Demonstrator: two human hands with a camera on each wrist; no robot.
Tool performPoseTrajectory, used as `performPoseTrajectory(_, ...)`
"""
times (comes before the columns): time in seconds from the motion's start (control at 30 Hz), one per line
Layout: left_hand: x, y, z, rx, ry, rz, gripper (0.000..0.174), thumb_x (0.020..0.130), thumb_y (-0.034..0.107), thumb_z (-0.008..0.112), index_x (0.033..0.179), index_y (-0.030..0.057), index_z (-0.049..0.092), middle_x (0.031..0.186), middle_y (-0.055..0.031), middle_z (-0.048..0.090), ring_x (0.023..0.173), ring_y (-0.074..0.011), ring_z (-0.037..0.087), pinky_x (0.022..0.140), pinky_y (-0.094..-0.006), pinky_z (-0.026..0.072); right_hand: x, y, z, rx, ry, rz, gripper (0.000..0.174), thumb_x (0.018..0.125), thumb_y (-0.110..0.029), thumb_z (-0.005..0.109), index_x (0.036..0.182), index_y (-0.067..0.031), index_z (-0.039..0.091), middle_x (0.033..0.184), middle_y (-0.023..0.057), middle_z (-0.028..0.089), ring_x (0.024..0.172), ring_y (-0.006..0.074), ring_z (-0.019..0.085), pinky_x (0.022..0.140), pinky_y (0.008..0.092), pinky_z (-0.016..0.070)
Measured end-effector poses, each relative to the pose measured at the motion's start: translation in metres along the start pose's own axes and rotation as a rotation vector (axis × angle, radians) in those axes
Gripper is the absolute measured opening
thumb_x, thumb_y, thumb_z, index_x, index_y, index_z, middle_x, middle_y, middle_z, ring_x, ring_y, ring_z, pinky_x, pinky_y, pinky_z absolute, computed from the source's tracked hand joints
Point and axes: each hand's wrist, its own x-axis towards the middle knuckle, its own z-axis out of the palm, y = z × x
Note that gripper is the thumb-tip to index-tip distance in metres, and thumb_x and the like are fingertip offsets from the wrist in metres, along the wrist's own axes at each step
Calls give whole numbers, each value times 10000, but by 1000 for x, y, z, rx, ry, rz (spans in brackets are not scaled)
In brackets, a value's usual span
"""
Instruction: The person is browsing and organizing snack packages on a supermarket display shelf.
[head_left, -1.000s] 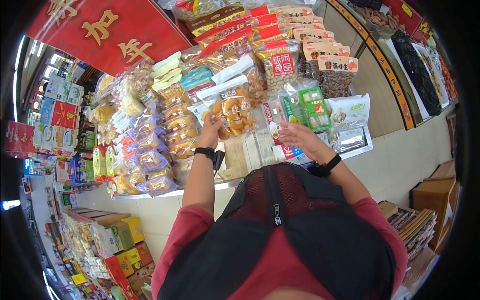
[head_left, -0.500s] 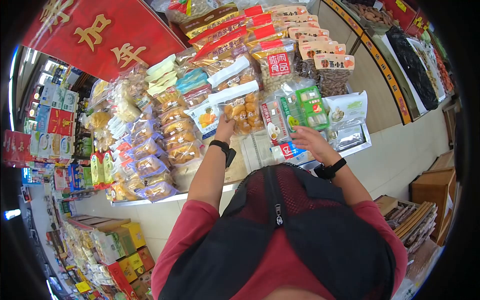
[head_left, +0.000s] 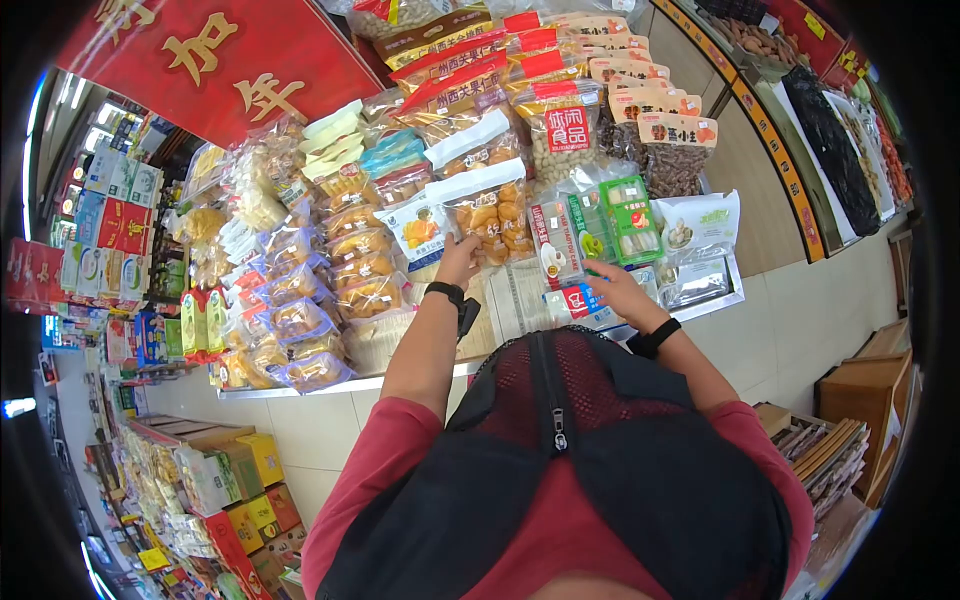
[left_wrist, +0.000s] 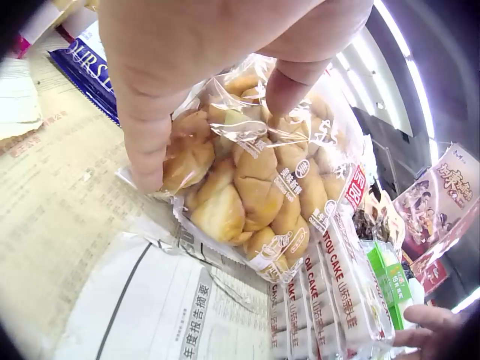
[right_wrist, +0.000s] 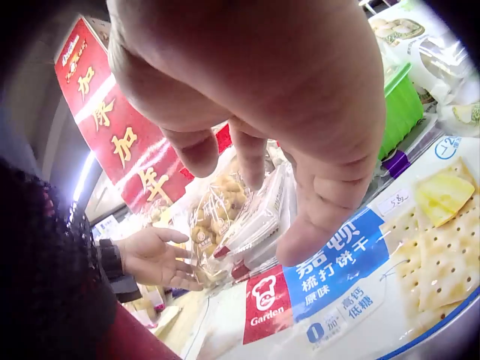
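Observation:
A clear bag of golden buns [head_left: 492, 222] leans among the snack packs. The left hand [head_left: 459, 262] is at its lower left edge; in the left wrist view the thumb and fingers of that hand [left_wrist: 217, 67] spread over the bun bag [left_wrist: 259, 184], touching its film. Near the lower ends of the red-and-white cake packs [head_left: 556, 245] is the right hand [head_left: 625, 295]. The right wrist view has this hand [right_wrist: 262, 97] with bent fingers over a blue-and-red cracker pack [right_wrist: 337, 277]; whether the fingertips touch anything is unclear.
Purple-edged bread packs [head_left: 300, 320] fill the display's left side. A green tray pack [head_left: 630, 218] and a silvery-white bag [head_left: 697, 235] lie to the right. Nut bags [head_left: 560, 130] stand behind, beside a red sign [head_left: 215, 65]. The display has a metal front edge [head_left: 300, 390].
The bun bag has shifted right and sits more upright, uncovering the white-and-blue pack beside it. The left hand moved right with it; the right hand's fingers came closer to the cake packs.

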Motion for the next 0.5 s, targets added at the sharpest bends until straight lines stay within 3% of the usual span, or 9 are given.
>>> performPoseTrajectory(0.13, 2, -5, -7, 130, 58, 5, 957, 804, 221, 658, 1495, 63, 16, 1019, -72, 565, 878, -233, 546, 793, -494, 421, -3, 5, 5, -129, -49, -58, 569, 900, -272, 570, 1374, 8, 425, 1350, 209, 503, 1237, 246, 487, 1018, 307, 364)
performPoseTrajectory(0.2, 7, -18, -14, 251, 166, 159, 795, 805, 196, 651, 1457, 36, 225, 984, -90, 595, 861, -224, 556, 790, -437, 445, -1, 14, 7, -107, -45, -62, 588, 890, -276, 581, 1381, 3, 417, 1350, 210, 502, 1232, 265, 492, 1013, 317, 372)
performPoseTrajectory(0.23, 8, -25, -17, 258, 168, 153, 795, 805, 196, 651, 1457, 36, 225, 984, -90, 595, 861, -224, 556, 790, -437, 445, 1, 18, 7, -149, -33, -67, 590, 889, -276, 583, 1383, 0, 416, 1348, 212, 502, 1231, 268, 494, 1013, 320, 373)
performPoseTrajectory(0.3, 1, -37, -13, 605, 320, 424, 579, 828, 196, 621, 1331, -12, 423, 940, -92, 605, 846, -199, 556, 778, -332, 452, -1, 13, 8, -184, -21, -63, 600, 886, -282, 589, 1390, -11, 408, 1340, 221, 505, 1223, 278, 503, 1012, 325, 377)
performPoseTrajectory(0.33, -4, -44, -10, 609, 320, 425, 579, 828, 196, 621, 1331, -12, 423, 940, -92, 605, 846, -199, 556, 778, -332, 452, -1, 12, 9, -180, -22, -64, 600, 886, -282, 589, 1390, -11, 408, 1340, 221, 505, 1223, 278, 503, 1012, 325, 377)
performPoseTrajectory(0.4, -28, -49, 11, 710, 51, 453, 445, 852, 206, 590, 1211, -48, 515, 928, -86, 605, 829, -180, 550, 751, -279, 448, -2, 12, 10, -85, -20, -39, 616, 885, -285, 589, 1391, 7, 392, 1331, 237, 504, 1225, 294, 500, 1014, 329, 376)
performPoseTrajectory(0.47, -34, -56, 31, 708, -291, 196, 496, 884, 256, 570, 1281, -24, 466, 1039, -94, 608, 908, -190, 559, 784, -294, 452, 1, 16, 10, -116, -26, -61, 630, 885, -279, 586, 1395, 24, 374, 1330, 243, 503, 1227, 299, 498, 1014, 328, 375)
performPoseTrajectory(0.5, -41, -55, 42, 707, -290, 198, 496, 884, 256, 570, 1281, -24, 466, 1039, -94, 608, 908, -190, 559, 784, -294, 452, 2, 16, 10, -149, -31, -83, 644, 885, -274, 584, 1398, 40, 355, 1328, 248, 501, 1230, 304, 495, 1014, 327, 375)
